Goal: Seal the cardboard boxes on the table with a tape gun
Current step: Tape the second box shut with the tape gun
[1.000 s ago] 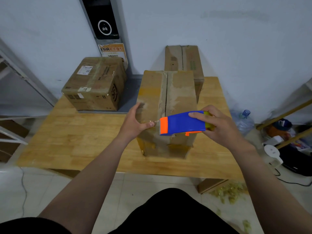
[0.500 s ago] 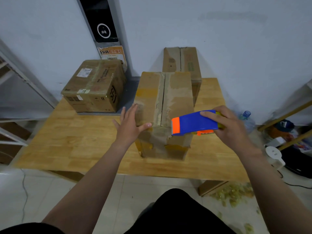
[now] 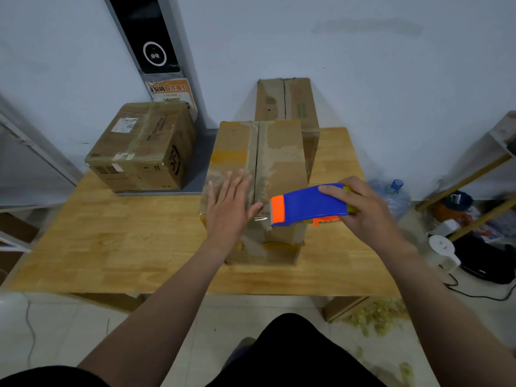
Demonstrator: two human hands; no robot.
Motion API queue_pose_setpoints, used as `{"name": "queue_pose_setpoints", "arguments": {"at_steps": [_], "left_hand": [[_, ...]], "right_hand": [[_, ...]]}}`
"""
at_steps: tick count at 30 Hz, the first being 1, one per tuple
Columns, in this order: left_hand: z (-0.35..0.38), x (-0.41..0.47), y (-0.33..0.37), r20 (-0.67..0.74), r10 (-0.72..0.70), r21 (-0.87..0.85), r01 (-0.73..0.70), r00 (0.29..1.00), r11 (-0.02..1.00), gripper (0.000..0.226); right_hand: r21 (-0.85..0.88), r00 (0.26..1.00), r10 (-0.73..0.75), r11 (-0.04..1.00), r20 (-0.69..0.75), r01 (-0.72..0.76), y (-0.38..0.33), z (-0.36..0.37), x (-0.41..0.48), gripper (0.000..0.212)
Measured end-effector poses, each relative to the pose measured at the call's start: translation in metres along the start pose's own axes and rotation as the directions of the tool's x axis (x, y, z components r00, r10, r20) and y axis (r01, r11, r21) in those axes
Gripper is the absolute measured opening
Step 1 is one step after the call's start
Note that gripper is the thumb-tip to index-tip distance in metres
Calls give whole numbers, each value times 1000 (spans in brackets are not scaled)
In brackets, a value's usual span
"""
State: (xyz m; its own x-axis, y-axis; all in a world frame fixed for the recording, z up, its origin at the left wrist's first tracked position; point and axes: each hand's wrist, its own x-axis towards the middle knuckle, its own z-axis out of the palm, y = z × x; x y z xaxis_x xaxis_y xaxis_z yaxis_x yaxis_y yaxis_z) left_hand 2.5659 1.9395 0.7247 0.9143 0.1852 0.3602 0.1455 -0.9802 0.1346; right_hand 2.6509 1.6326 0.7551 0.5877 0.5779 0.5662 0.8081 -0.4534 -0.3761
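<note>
Under my flat, open left hand [image 3: 229, 210] the box [image 3: 279, 152] stands on the counter [image 3: 125, 241], my right hand [image 3: 365, 210] gripping the tape gun [image 3: 307, 205] at its seam, ready, I judge, to draw tape along it.

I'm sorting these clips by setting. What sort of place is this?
Likely a small packing or storage room: worn cardboard boxes on a wooden table, a tape gun in the right hand.
</note>
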Motion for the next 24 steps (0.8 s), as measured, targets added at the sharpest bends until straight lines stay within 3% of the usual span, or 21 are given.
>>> {"name": "queue_pose_setpoints", "arguments": {"at_steps": [5,8,12,16,21,24], "left_hand": [[-1,1,-2,-7,-56,-9,56,998,998,83],[-5,0,1,66,-103,-4,103,993,995,83],[-12,6,19,190,-261,11,264,946,965,77],[-10,14,44,206,-373,31,376,904,926,66],[-5,13,40,152,-345,43,343,926,938,59],[-3,13,35,136,-337,36,335,932,941,61]], "right_hand": [[-2,1000,-6,1000,-24,6,-5,2,3,68],[25,1000,8,1000,-19,-7,-7,2,3,64],[39,999,45,998,-25,-44,-10,4,2,63],[44,997,78,996,-27,-77,-10,4,4,64],[45,999,47,998,-10,-47,-7,4,3,68],[9,998,-24,1000,62,24,1,-3,1,81]]}}
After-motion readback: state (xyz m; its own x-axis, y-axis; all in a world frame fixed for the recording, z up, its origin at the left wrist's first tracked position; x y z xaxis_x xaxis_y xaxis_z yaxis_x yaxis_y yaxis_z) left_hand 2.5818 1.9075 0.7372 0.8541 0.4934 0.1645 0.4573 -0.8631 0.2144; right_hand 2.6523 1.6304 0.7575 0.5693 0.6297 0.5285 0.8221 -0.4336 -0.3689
